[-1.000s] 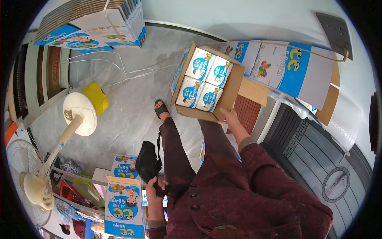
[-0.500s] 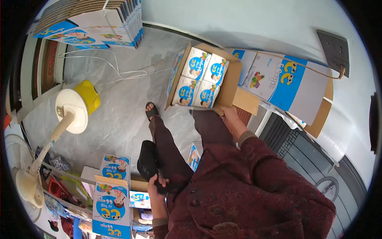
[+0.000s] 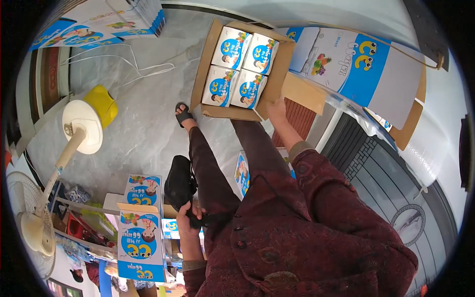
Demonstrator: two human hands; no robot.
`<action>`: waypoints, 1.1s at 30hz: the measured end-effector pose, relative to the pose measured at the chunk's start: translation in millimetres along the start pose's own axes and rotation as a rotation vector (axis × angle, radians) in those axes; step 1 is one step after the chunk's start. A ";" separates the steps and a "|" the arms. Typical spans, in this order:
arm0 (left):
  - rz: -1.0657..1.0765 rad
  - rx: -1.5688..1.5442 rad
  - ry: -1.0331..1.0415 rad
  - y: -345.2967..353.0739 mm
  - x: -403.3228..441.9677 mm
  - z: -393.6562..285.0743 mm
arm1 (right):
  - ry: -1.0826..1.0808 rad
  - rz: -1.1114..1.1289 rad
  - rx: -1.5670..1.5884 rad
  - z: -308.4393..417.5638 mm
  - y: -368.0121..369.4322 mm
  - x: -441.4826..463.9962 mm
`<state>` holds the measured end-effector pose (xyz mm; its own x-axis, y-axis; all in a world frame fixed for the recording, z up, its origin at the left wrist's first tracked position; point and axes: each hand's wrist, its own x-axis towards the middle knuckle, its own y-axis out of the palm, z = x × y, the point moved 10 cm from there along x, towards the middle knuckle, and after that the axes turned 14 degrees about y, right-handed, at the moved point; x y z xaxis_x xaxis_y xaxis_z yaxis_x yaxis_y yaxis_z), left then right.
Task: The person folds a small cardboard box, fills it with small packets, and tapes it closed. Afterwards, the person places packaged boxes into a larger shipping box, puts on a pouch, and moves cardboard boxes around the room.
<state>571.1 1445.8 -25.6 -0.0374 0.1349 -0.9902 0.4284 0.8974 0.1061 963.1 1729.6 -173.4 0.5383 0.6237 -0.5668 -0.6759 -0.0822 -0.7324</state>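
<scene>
My right hand [image 3: 277, 112] grips the near right corner of an open cardboard box [image 3: 202, 74]. Inside the box, white and blue packs [image 3: 229, 47] with cartoon and fruit prints stand in two rows. The box is at the far side of my legs, just beyond my right knee. My left hand [image 3: 190, 216] is closed on the narrow end of a black, rounded object [image 3: 178, 183] beside my left thigh; I cannot make out its exact kind. A dark strap or handle part shows at the fingers.
A large printed carton [image 3: 341, 69] lies along the wall at right, and flattened cartons [image 3: 114, 24] are stacked at upper left. A stand fan [image 3: 81, 133] and a yellow container [image 3: 104, 107] stand at left. Printed boxes [image 3: 141, 242] are at lower left; white cord [image 3: 133, 69] trails over the floor.
The view has shifted, so most things sit higher in it. The box sits farther up and slightly left, my right hand still on its corner. My left hand keeps hold of the black object.
</scene>
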 end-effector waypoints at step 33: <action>0.054 -0.020 -0.009 -9.3 16.2 -4.0 | 0.020 0.139 -0.292 146.1 80.9 -0.9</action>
<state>562.8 1441.4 -42.3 -0.0065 0.1794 -0.9837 0.4117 0.8970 0.1609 834.4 1836.0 -177.0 0.4631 0.5756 -0.6740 -0.5719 -0.3869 -0.7234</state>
